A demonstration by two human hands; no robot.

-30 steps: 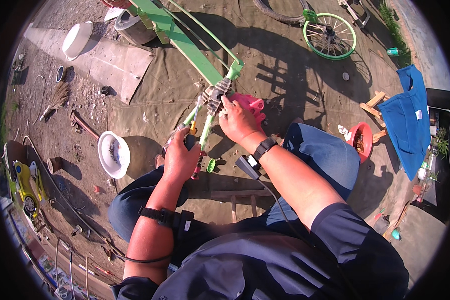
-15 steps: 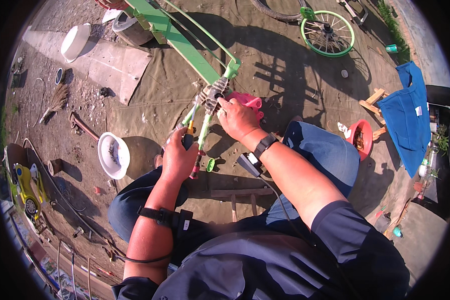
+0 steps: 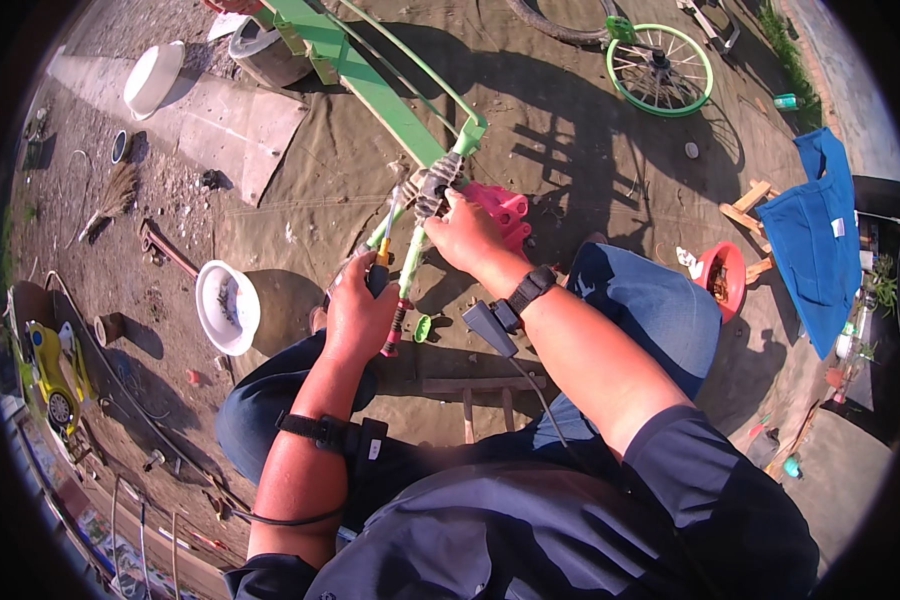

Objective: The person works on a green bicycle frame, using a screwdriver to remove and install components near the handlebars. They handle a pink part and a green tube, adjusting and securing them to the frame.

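My left hand [image 3: 358,305] is closed round a screwdriver [image 3: 381,262] with an orange and black handle, its shaft pointing up toward a ribbed grey-and-white part [image 3: 436,184]. That part sits at the joint of a green metal frame [image 3: 395,118], where a green fork [image 3: 412,258] comes down toward me. With bent fingers, my right hand [image 3: 462,235] grips the right side of the ribbed part; its fingertips are partly hidden. A pink plastic piece [image 3: 505,210] shows just beyond that hand. The screwdriver's tip is too small to make out.
Left of my knee stands a white basin [image 3: 227,308], with a red-handled wrench [image 3: 170,250] beyond it. At right are a red bowl [image 3: 722,280] and a stool draped in blue cloth [image 3: 815,240]. A green-rimmed wheel [image 3: 660,70] lies far right. A small wooden stool [image 3: 485,384] stands between my legs.
My right hand has shifted slightly left and its extended finger has bent in against the ribbed part. The left hand keeps the screwdriver in nearly the same place.
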